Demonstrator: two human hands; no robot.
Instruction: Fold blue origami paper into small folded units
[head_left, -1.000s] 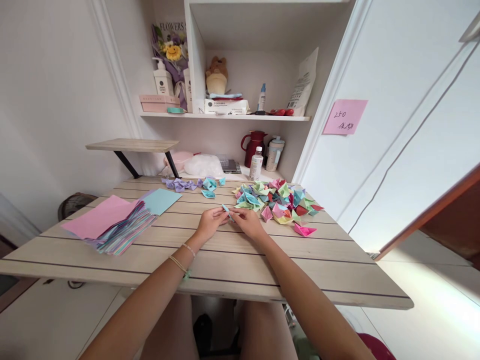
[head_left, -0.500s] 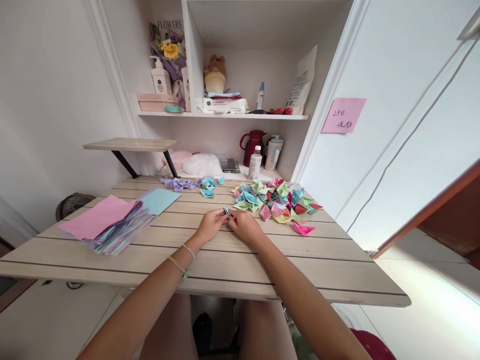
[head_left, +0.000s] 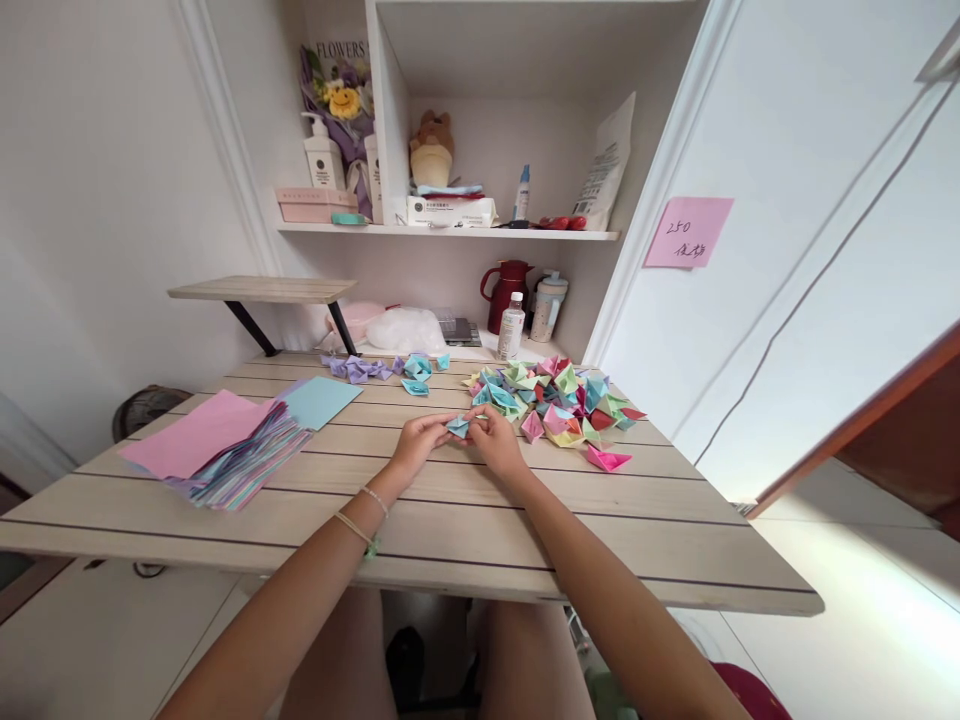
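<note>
Between my two hands, just above the table, is a small folded piece of blue paper (head_left: 458, 427). My left hand (head_left: 418, 443) pinches its left side with thumb and fingers. On the other side, my right hand (head_left: 495, 440) is closed on its right end, the fingertips partly covering it. Right behind my right hand spreads a heap of folded paper boats (head_left: 566, 405) in many colours. A bright pink paper boat (head_left: 607, 459) lies apart at the heap's front. Blue folded pieces (head_left: 415, 387) rest beyond my left hand, beside several purple folded pieces (head_left: 356, 369).
On the left of the slatted table (head_left: 465, 520) lies a stack of coloured paper sheets (head_left: 251, 455), with a pink sheet and a light-blue sheet on it. A small raised shelf (head_left: 262, 289) stands behind. At the back are a bottle (head_left: 511, 328) and a red jug (head_left: 508, 290).
The blue paper has turned from a narrow edge-on view to a wider, flatter face. My hands have moved slightly apart, and the right one has risen a little.
</note>
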